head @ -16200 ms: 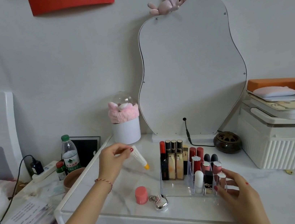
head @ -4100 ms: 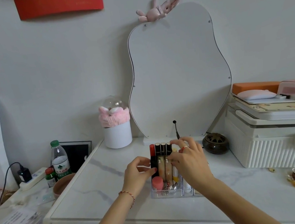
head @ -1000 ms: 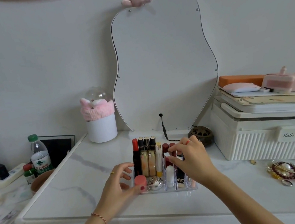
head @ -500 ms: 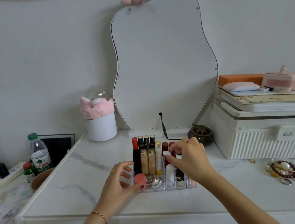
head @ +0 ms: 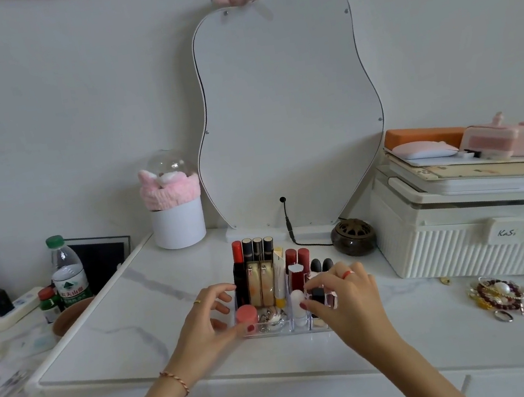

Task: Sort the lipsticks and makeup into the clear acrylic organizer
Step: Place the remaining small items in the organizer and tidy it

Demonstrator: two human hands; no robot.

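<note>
The clear acrylic organizer (head: 274, 331) stands mid-table, full of makeup. Tall tubes (head: 254, 250) and gold cases fill its back left, red lipsticks (head: 296, 257) its back right. A pink round jar (head: 246, 314) and a silver piece (head: 270, 317) lie in the front tray. My left hand (head: 204, 327) grips the organizer's left front corner, thumb beside the pink jar. My right hand (head: 349, 300) pinches a black lipstick (head: 318, 294) standing in a front right slot, next to a white stick (head: 298, 301).
A pear-shaped mirror (head: 285, 111) leans on the wall behind, its cable (head: 290, 228) trailing down. A dark incense burner (head: 353, 236) and a white storage box (head: 461, 237) stand right, jewellery (head: 499, 293) in front. A white cup (head: 178, 222) and water bottle (head: 68, 276) stand left.
My right hand has come down from the back row of lipsticks to the front right slots and closed on the black lipstick. My left hand has stayed at the organizer's left corner.
</note>
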